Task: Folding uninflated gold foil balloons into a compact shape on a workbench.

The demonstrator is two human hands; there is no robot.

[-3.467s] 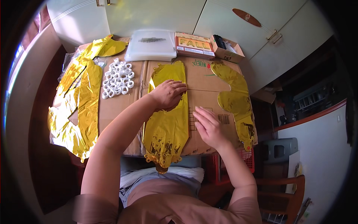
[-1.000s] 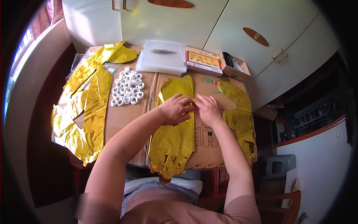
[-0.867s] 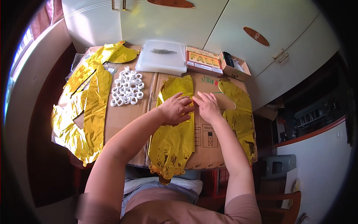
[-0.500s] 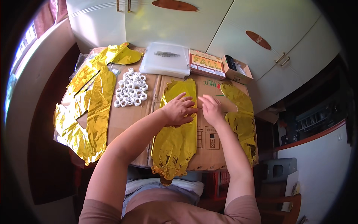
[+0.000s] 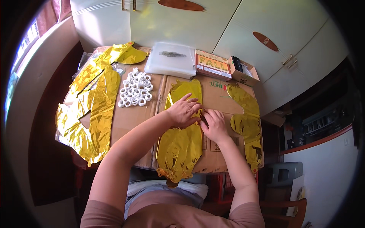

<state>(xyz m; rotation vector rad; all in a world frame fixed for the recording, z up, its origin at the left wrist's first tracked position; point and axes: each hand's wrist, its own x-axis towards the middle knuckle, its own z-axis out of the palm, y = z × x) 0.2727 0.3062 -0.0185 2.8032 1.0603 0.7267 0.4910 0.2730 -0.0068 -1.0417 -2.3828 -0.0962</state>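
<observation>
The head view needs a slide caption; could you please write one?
A person's left grip rests on the middle gold foil, the right grip at its right edge, white coils at left.

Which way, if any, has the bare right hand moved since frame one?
Yes: against flat brown cardboard, right hand moved left and forward, closer to the central gold foil.

The foil [image 5: 180, 150] is coloured glossy gold, streaked darker near its lower end. White is shown by the rolls [image 5: 134, 88], brown by the cardboard [image 5: 127, 116], printed in green and black. Pale greenish cabinets [image 5: 178, 28] are set with red-brown plaques [image 5: 265, 41].
</observation>
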